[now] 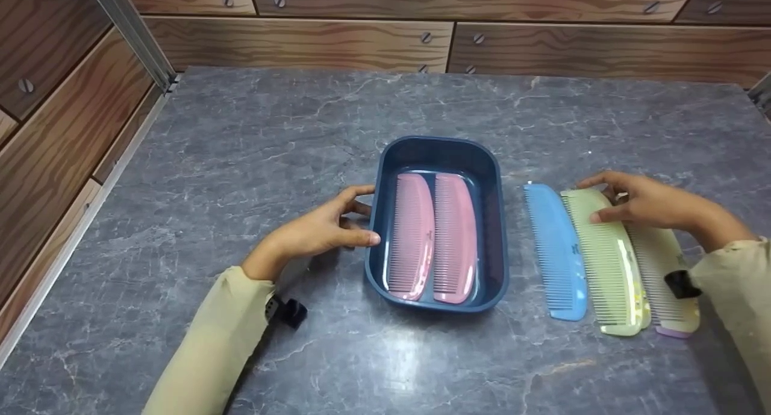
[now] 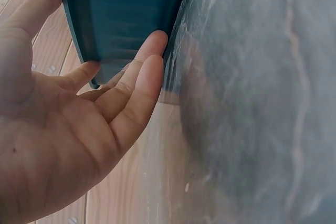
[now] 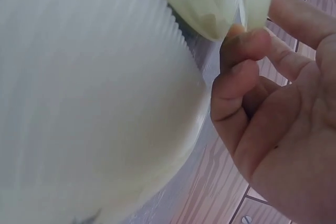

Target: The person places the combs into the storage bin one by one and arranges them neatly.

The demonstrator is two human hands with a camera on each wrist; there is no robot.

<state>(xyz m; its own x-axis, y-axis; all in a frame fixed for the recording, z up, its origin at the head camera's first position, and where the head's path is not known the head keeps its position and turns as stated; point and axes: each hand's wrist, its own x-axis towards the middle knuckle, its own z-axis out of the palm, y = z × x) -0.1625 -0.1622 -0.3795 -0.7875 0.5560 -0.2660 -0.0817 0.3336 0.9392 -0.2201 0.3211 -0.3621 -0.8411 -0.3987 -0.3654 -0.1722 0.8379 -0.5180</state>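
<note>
Pictured at far left, wood-patterned panels (image 1: 60,162) bordering a gray marbled tabletop (image 1: 181,162). Next, in 1 of 2 cream sleeves (image 1: 211,336) and above 1 black wrist device (image 1: 292,312), 1 left hand (image 1: 316,227), fingers loosely extended, thumb and fingertips touching the outer wall of 1 dark blue container (image 1: 443,153). Lying inside, side by side with teeth to the left, 2 pink combs (image 1: 459,240). Just right of the container, on the tabletop, 1 blue comb (image 1: 560,252). Close beside, 1 pale green comb (image 1: 605,264), pinched near the far end between thumb and fingers of 1 right hand (image 1: 656,204), with 1 further green edge showing beneath; exact count in that overlap impossible to tell. Farthest right among the combs, partly hidden by the right hand, 1 more green comb (image 1: 665,273), with 1 purple edge (image 1: 674,332) visible below, then 1 second wrist device (image 1: 683,284).
</note>
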